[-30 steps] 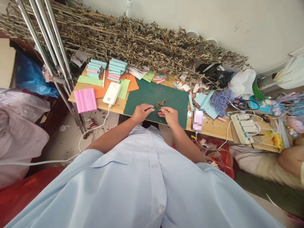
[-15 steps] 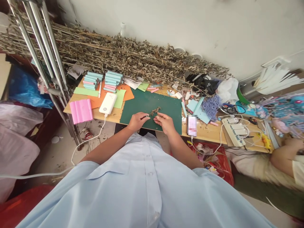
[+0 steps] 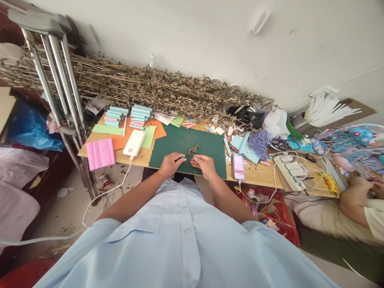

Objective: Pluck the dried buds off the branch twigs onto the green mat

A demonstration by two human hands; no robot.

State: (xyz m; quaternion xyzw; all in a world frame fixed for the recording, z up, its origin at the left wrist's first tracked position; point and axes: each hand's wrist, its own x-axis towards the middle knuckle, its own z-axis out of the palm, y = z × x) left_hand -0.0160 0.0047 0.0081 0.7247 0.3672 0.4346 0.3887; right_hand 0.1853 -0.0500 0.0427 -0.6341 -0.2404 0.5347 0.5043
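Observation:
My left hand (image 3: 169,164) is closed over the front of the green cutting mat (image 3: 168,140), thumb and fingers pinching a small pale thing with a round, ring-like end (image 3: 183,157). Most of that thing is hidden by the fingers. Just across from it, my right hand (image 3: 204,165) has its thumb and fingertips pressed together; whatever they hold is too small to make out. Between and just beyond the hands lies a little heap of dried leaves (image 3: 192,150) on the mat. The two hands are slightly apart.
Rolled blue and pink paper tubes (image 3: 141,114) are stacked at the back left, near a white power bank (image 3: 134,143) and pink paper (image 3: 101,153). Dried stalks (image 3: 168,86) line the wall. A phone (image 3: 239,167), purple yarn (image 3: 258,143) and power strip (image 3: 289,172) lie right. Another person's arm (image 3: 355,198) shows.
The view has tilted up and shifted a little, so the table things sit slightly lower and further left. Both hands stay over the mat, with my right hand slightly further from the leaves.

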